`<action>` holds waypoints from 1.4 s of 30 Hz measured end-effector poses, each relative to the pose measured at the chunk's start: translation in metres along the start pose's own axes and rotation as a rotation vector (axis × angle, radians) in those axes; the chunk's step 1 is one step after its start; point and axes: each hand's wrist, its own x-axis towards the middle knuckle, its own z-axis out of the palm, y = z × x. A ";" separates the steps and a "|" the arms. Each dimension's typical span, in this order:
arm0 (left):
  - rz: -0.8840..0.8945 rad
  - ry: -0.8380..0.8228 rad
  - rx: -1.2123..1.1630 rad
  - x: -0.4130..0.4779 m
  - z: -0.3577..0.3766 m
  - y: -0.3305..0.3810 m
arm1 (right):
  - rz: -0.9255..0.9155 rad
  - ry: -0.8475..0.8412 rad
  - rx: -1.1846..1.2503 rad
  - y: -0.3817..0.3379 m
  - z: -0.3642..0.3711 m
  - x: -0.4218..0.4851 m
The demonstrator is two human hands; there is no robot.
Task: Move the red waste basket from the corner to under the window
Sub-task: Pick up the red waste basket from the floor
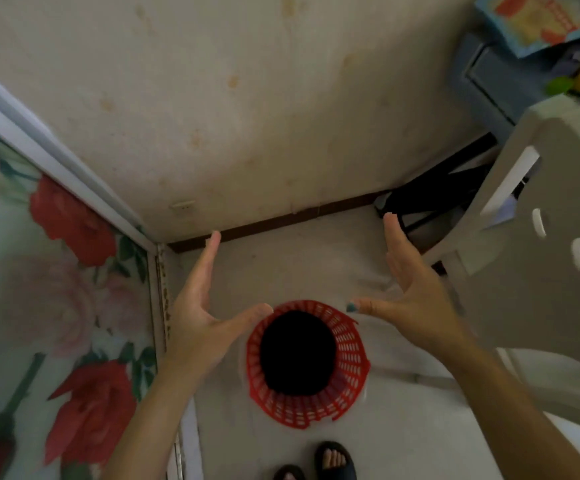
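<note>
Both hands, left [200, 318] and right [408, 292], hover spread wide and empty above the red basket [349, 362]; its cracked rim could snag fingers.

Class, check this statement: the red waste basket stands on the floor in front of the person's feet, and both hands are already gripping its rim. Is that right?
Not quite. The head view shows the red waste basket on the floor in front of the feet, but the left hand and right hand are open, spread above and to either side of it, not gripping its rim.
</note>
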 end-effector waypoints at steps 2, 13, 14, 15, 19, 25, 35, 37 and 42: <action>-0.040 0.001 0.019 -0.005 0.008 -0.016 | 0.057 -0.016 -0.021 0.018 0.006 -0.001; -0.256 -0.013 -0.041 -0.038 0.050 -0.118 | 0.301 -0.063 -0.043 0.121 0.032 -0.010; -0.288 -0.011 -0.031 -0.043 0.055 -0.128 | 0.319 -0.066 -0.035 0.133 0.034 -0.012; -0.308 -0.007 -0.022 -0.046 0.058 -0.134 | 0.329 -0.065 -0.031 0.141 0.036 -0.012; -0.398 -0.001 -0.043 -0.055 0.070 -0.164 | 0.385 -0.071 -0.072 0.178 0.042 -0.013; -0.550 -0.049 -0.077 -0.062 0.093 -0.209 | 0.499 -0.099 -0.092 0.234 0.053 -0.005; -0.661 -0.030 -0.023 -0.082 0.121 -0.290 | 0.753 -0.104 -0.108 0.324 0.073 0.009; -0.687 -0.021 -0.007 -0.086 0.124 -0.306 | 0.810 -0.077 -0.106 0.342 0.075 0.009; -0.881 0.009 0.073 -0.091 0.131 -0.343 | 0.902 -0.020 -0.136 0.380 0.084 0.015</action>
